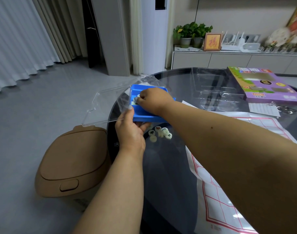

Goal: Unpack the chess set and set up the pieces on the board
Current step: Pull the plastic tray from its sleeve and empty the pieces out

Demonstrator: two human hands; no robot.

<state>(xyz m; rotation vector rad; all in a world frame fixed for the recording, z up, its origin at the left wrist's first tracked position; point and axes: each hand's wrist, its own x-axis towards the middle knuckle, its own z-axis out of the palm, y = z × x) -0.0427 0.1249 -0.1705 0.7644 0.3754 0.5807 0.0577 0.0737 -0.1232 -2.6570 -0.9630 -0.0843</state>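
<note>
Red-gridded paper board [228, 191] waits at 5 o'clock; left hand [130, 130] tilts the blue plastic tray [141, 116] so my right hand [154, 100] can pinch out round white pieces [136, 99].

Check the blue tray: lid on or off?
Off. The clear lid is swung up and away past the table edge, the left hand holds the blue tray, and the right hand reaches inside among the pieces.

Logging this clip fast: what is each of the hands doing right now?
Left hand: grips the near edge of the blue tray.
Right hand: fingers curled in the tray, pinching a white chess piece.
</note>
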